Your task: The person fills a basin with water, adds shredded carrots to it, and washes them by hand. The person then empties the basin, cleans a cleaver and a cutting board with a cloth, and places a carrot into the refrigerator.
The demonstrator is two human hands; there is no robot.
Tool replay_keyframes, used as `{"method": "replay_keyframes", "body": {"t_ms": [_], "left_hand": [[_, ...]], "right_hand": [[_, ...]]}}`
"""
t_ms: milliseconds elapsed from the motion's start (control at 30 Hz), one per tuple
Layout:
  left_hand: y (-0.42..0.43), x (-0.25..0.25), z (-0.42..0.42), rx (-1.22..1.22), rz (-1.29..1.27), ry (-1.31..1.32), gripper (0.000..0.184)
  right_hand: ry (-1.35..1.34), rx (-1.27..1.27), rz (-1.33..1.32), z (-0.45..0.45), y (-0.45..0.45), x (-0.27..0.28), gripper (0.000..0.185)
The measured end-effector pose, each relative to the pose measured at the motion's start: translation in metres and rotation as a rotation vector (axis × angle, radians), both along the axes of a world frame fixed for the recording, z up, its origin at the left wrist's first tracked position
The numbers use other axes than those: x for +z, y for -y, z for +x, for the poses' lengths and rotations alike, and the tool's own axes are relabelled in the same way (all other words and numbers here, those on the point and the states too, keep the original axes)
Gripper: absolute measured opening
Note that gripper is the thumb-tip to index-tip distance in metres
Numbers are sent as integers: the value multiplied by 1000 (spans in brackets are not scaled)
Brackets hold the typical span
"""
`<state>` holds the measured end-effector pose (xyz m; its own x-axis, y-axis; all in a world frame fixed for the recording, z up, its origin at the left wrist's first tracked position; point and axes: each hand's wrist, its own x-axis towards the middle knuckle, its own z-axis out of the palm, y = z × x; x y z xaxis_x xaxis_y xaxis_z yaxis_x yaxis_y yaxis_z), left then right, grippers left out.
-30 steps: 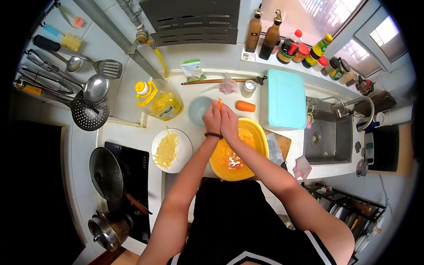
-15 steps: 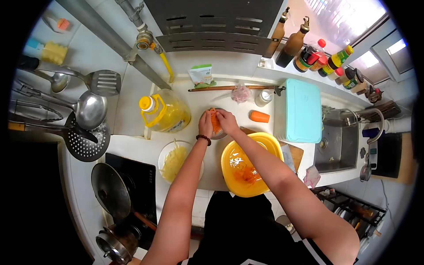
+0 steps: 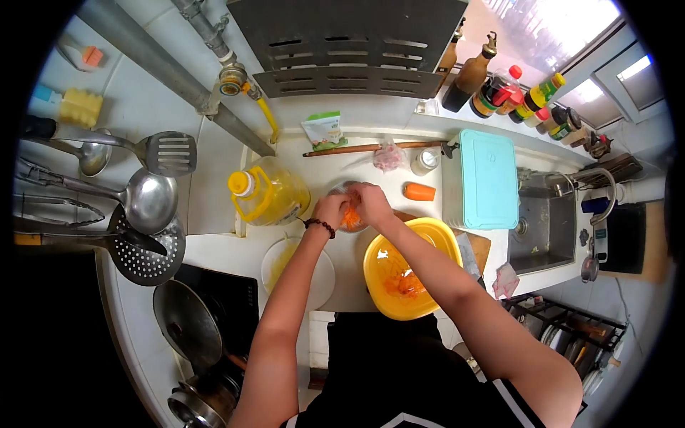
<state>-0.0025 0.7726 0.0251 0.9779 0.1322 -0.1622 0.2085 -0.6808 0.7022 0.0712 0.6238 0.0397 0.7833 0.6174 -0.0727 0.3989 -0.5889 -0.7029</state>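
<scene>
My left hand and my right hand are close together over a small bowl on the counter. Their fingers are curled inward and partly hidden, closed at the shredded carrot in the bowl. A beaded bracelet circles my left wrist. Under my right forearm stands a yellow basin with water and loose carrot shreds in it. A white plate with pale yellow shreds lies partly behind my left forearm. Beyond my right hand is a cut piece of carrot.
A large oil jug stands left of the bowl. Further right are a jar and a teal-lidded box before the sink. A bagged item lies by a wooden stick. A lidded pan is at lower left.
My hands have turned fingers-down and sunk toward the bowl. The carrot shreds, held up between them before, now show lower, in the bowl. The view has shifted slightly.
</scene>
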Motion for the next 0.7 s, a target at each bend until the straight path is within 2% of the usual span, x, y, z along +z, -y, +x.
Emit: {"method": "replay_keyframes", "body": {"t_ms": [67,100,167,233,267,300,333,367,433,467,600,700], "left_hand": [[0,2,-1,-28,-48,81,20],[1,5,-1,-13,-55,129,21],[6,12,-7,1,-64,175,23],[12,16,-12,135,-93,336,23],[12,7,-10,133,-95,335,23],[13,-10,-18,91,-76,179,23],[13,-13,-20,48,-53,37,23],[10,-16,-15,44,-54,44,23],[13,-1,-21,4,-40,50,22],[12,10,-21,71,-63,-10,21],[-2,-1,-26,45,-146,51,21],[-1,-10,-22,131,-258,88,25]], "right_hand": [[-42,-85,159,-3,2,9,17],[-38,-87,158,-5,2,12,17],[45,-204,373,-16,3,15,28],[12,-221,406,-19,0,3,30],[-28,-239,437,-22,0,-4,32],[-43,-249,428,-32,5,-12,32],[-22,-191,281,-32,5,-16,34],[10,-131,139,-23,4,-21,36],[-20,-134,95,-19,9,-9,38],[-39,-138,63,-17,10,-4,40],[-70,-127,146,-9,18,-20,42],[-175,-125,230,-10,21,-17,36]]}}
